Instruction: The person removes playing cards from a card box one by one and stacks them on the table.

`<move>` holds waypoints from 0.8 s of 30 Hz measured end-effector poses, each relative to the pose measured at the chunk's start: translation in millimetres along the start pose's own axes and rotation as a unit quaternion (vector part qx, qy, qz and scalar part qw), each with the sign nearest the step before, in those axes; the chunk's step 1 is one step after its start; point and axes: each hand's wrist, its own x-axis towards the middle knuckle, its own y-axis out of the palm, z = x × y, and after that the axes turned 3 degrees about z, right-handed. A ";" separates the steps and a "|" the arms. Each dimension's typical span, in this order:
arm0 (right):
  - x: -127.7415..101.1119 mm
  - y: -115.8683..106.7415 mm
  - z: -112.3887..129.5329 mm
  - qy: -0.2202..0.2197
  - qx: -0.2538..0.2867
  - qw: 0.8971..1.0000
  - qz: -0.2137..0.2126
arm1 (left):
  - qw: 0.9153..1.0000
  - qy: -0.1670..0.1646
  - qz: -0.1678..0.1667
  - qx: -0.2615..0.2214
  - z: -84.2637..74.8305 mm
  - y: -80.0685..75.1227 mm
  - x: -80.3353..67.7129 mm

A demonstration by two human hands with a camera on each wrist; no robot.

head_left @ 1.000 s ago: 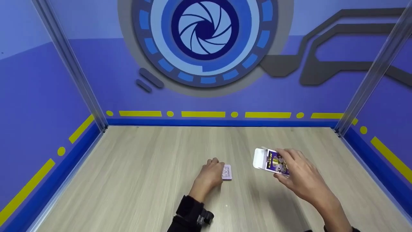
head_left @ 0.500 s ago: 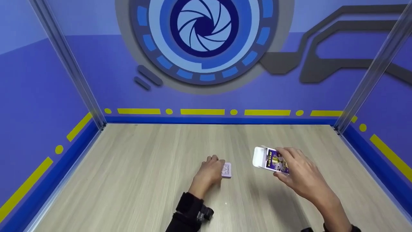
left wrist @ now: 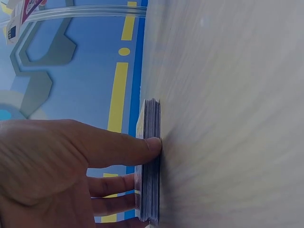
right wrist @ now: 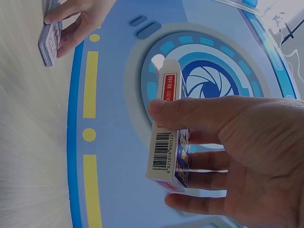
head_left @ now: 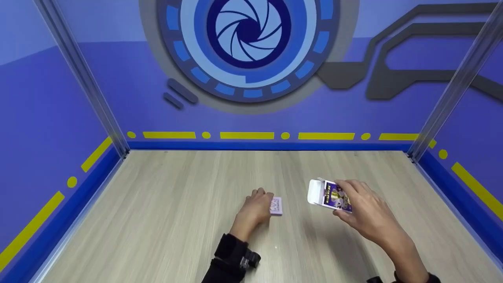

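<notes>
- Near the middle of the pale wood-grain bench [head_left: 177, 220], a deck of cards [head_left: 276, 205] lies flat, its top face pale lilac with a fine darker pattern.
- From the left wrist view the deck [left wrist: 151, 161] shows as a neat stack of thin edges, squared up, with greyish-purple sides.
- The left hand [head_left: 254, 210] lies at the deck's left side; the thumb tip [left wrist: 153, 144] presses against the stack's edge and the other fingers curl round its far side, so the hand grips the deck while it lies on the bench.
- A black cuff [head_left: 230, 255] with a small device covers the left wrist.
- To the right, well apart from the deck, the right hand [head_left: 363, 214] holds a card box [head_left: 332, 196] lifted off the bench.
- The box's broad face is purple with a yellow and white picture; its white top flap [head_left: 314, 192] stands open, pointing left towards the deck.
- In the right wrist view the box [right wrist: 168, 142] shows a narrow white side with a barcode and a red label strip; the thumb lies across that side and the fingers wrap the opposite one, a firm hold around the box.
- Behind the bench stand blue walls with yellow dashes and dots, and a large round aperture emblem [head_left: 247, 35] on the back wall.
- Metal corner posts [head_left: 82, 82] rise at the bench's back corners.
</notes>
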 end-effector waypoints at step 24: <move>0.9 -1.8 -0.7 0.014 0.028 0.999 -0.010 | 0.915 0.135 -0.355 -0.133 -53.4 -59.8 -40.0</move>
